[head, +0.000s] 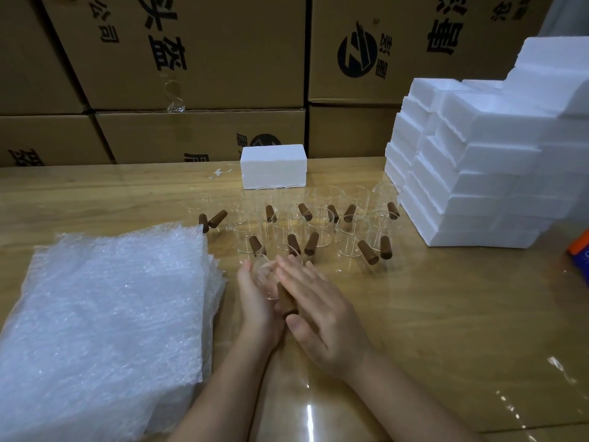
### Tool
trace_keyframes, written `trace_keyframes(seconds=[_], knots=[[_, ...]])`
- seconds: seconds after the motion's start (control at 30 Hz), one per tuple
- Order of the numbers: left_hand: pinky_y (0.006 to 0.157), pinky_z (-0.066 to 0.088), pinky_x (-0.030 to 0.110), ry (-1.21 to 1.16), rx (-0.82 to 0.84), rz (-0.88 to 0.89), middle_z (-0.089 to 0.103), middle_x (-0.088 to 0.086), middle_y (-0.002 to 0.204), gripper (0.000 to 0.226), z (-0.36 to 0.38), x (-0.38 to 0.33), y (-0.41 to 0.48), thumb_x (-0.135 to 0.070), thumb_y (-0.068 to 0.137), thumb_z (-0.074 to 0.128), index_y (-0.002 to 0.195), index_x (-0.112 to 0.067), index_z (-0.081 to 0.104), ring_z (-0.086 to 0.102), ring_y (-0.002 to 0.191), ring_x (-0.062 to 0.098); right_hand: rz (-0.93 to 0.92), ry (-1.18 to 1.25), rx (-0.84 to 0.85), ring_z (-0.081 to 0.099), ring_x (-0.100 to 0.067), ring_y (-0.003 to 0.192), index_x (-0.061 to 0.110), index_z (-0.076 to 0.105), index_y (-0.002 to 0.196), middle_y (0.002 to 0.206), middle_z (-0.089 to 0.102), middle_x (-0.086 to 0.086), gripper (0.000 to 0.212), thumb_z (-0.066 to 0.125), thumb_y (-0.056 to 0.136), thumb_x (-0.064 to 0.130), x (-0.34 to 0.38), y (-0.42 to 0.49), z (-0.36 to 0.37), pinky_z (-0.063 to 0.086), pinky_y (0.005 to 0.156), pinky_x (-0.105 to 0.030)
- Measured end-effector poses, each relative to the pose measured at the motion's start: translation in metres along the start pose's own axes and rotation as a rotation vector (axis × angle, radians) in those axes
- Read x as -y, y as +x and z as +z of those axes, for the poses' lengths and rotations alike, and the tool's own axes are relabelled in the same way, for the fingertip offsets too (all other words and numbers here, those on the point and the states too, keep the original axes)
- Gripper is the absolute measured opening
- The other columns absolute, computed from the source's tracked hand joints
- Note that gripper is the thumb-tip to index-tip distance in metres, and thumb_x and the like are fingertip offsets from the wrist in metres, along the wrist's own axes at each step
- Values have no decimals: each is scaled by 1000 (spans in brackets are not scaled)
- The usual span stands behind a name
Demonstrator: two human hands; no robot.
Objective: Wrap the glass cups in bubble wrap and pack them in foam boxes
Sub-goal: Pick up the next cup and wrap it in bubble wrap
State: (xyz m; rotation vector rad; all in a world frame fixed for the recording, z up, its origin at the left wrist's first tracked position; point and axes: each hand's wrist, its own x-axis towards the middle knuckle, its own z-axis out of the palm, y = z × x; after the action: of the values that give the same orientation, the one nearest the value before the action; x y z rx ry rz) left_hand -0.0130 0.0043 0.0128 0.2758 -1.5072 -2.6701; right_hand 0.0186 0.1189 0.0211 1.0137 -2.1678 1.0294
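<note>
Both hands meet low over the table, one glass cup sandwiched between them.

Left hand: palm turned inward, fingers straight and together, cradling the cup's side from the left. Thumb hidden.

Right hand: fingers straight, laid flat against the cup's right side; thumb stretched toward the left wrist, just under the handle's end. Neither hand curls round the glass; it sits pressed between flat palms.

The cup lies tilted, mouth pointing away from the person. Its brown wooden handle runs back between the two palms toward the wrists.

Just beyond the fingertips: a cluster of glass cups with the same wooden handles, standing upright in rough rows, handles pointing various ways. The nearest one is almost touching the left fingertips.

Farther beyond the fingertips, past the cluster: a single white foam box, closed, standing alone.

Left of the left hand's fingers: a stack of bubble wrap sheets, lying flat, its edge close to the left wrist.

Right of the right hand's fingers and well apart: a tall stack of foam boxes, stepped in height.

An orange and blue item is cut off at the right edge; cannot tell what it is.

Behind the table: a wall of printed cardboard cartons.
</note>
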Motion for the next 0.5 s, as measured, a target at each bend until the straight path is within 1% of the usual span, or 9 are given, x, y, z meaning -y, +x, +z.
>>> trace_keyframes(seconds=[0.07,0.1,0.17,0.2,0.27,0.3,0.37,0.43,0.5], knots=[[73,48,32,36,25,58,71,14,85,67,1,4,0,-46,98,19,83,-13,75,67,82,25,-14,7,-11,35,-22,140,-1,48,135,146,42,-13,54,28,101,37,-1,1,-1,31,113,-46],[69,47,31,67,40,91,69,16,82,67,3,4,0,-47,97,19,79,-15,75,63,79,27,-16,8,-13,35,-22,140,-2,47,135,147,41,-13,54,28,101,36,-1,1,-1,31,113,-47],[66,46,31,112,87,130,66,22,83,63,5,6,-1,-50,91,22,83,-14,74,60,80,30,2,12,-6,33,-21,140,-2,45,136,148,39,-13,54,29,101,37,-3,2,-2,30,113,-47],[65,48,31,124,114,137,67,21,84,62,5,7,-1,-51,88,24,84,-14,74,62,80,30,21,18,-4,32,-20,141,0,43,138,149,38,-12,55,29,101,38,-4,3,-3,29,114,-46],[63,53,28,139,152,143,72,14,81,61,7,10,-2,-51,87,25,87,-14,75,69,79,21,59,13,-1,29,-17,142,4,38,141,151,34,-8,56,28,101,40,-4,3,-4,27,115,-45],[61,53,26,150,157,141,72,13,79,62,8,11,-2,-50,90,25,89,-11,73,69,77,19,72,0,3,28,-16,142,6,35,143,153,33,-6,56,26,101,42,-5,4,-4,26,115,-45],[57,52,25,170,139,124,70,12,72,63,8,13,-2,-46,99,21,89,-6,68,68,70,18,104,-12,11,26,-14,143,10,31,145,154,30,-2,58,24,101,45,-5,4,-4,23,116,-45],[51,48,23,201,128,122,65,7,60,61,8,12,-2,-39,100,19,83,0,63,63,56,15,174,27,10,24,-10,144,12,30,147,156,27,2,61,21,100,49,-5,5,-4,19,117,-46],[45,41,21,219,130,107,57,7,54,63,9,12,-3,-38,100,19,92,11,57,54,47,15,243,65,15,21,-7,144,13,29,148,156,25,6,64,19,99,53,-5,5,-5,15,118,-46]])
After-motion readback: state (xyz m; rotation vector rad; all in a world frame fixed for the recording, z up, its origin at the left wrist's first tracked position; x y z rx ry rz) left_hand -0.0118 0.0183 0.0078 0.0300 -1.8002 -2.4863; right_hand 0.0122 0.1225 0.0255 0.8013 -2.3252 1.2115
